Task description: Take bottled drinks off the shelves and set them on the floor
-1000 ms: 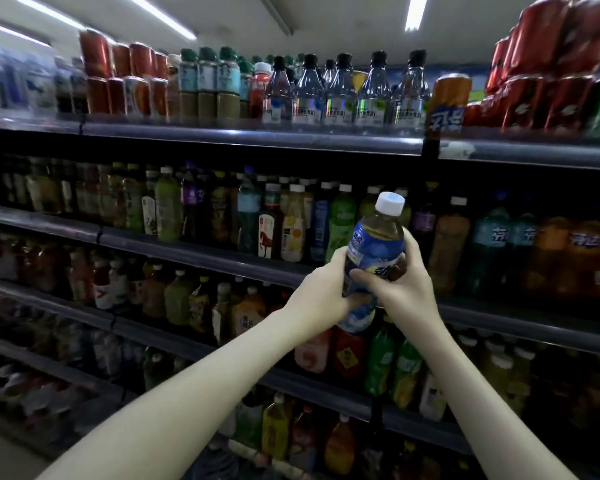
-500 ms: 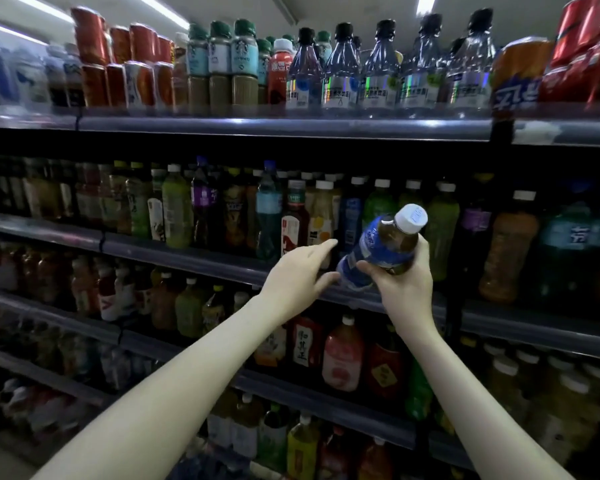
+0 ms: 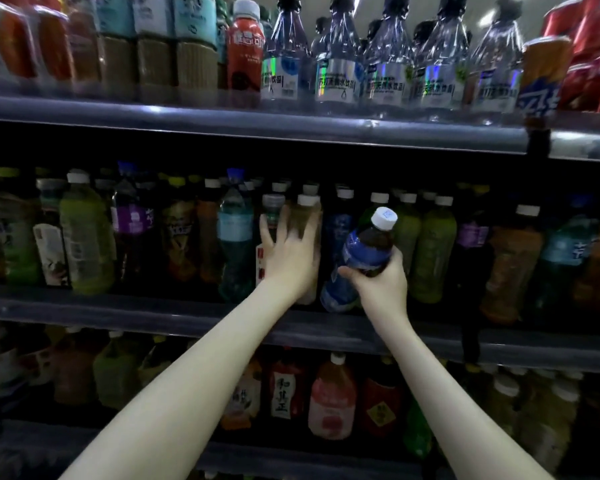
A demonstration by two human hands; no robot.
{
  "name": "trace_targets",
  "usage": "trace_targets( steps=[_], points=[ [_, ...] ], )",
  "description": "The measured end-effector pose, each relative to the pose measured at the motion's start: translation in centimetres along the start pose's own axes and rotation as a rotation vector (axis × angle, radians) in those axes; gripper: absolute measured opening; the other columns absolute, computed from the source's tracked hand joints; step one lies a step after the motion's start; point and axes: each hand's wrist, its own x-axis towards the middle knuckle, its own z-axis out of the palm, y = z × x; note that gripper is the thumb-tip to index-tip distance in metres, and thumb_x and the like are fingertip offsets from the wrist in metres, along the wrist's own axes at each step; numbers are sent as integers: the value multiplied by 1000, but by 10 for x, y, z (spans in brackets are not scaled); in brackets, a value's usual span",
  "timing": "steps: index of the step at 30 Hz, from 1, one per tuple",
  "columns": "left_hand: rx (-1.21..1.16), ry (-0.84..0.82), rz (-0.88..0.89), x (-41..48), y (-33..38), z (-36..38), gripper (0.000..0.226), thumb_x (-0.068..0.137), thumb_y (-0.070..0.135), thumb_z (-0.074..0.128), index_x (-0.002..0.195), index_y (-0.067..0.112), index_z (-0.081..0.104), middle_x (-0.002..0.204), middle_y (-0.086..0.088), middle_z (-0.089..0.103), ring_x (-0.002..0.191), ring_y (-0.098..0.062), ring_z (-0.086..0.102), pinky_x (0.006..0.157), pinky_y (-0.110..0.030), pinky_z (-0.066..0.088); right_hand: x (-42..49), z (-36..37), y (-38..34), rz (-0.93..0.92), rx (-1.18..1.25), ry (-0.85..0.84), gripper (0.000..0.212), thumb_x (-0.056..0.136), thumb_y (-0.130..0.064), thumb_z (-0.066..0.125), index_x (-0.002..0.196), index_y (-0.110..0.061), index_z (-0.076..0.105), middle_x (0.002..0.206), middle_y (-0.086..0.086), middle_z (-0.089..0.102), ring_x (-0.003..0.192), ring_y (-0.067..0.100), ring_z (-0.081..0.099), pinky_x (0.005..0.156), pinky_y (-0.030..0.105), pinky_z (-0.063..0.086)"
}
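Note:
My right hand [image 3: 381,289] grips a blue-labelled bottle [image 3: 364,251] with a white cap and a dark drink inside. It is tilted to the right in front of the middle shelf [image 3: 118,310]. My left hand [image 3: 288,261] reaches into that shelf just left of it. Its fingers are spread against a pale yellowish bottle [image 3: 309,216] with a white cap, which stands upright in the row. The hand is blurred, and its fingers look straight rather than wrapped around the bottle.
Green, purple, orange and blue bottles pack the middle shelf on both sides. The top shelf [image 3: 291,123] holds clear water bottles [image 3: 336,64], a red bottle [image 3: 245,53] and cans. A lower shelf carries red and pink bottles [image 3: 331,400]. The floor is out of view.
My left hand let go of the blue bottle and reached up to the pale bottle on the shelf. My right hand alone now holds the blue bottle. The view has moved closer.

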Motion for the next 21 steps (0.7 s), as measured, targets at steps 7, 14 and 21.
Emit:
trace_targets(
  steps=[7,14,21],
  points=[
    [-46,-66,-144,31,15,4,98,86,23,61,151,11,-13,150,-24,22,141,-37,13,114,-50,0,37,16,5,-24,-204,-201,61,69,-22,85,122,-15,54,114,-2,63,106,12,59,86,25,47],
    [-284,68,-173,19,16,2,86,78,22,69,146,1,19,137,-22,30,128,-38,25,105,-45,20,40,21,7,-5,-247,-174,61,73,-24,80,123,-14,47,114,3,61,104,18,59,85,33,52],
    [-715,106,-117,-26,6,-1,81,91,21,61,151,22,7,132,-16,46,108,-33,55,82,-37,46,25,25,6,-140,-506,-137,91,81,-18,74,151,-15,16,142,11,33,132,25,33,103,29,31]
  ],
)
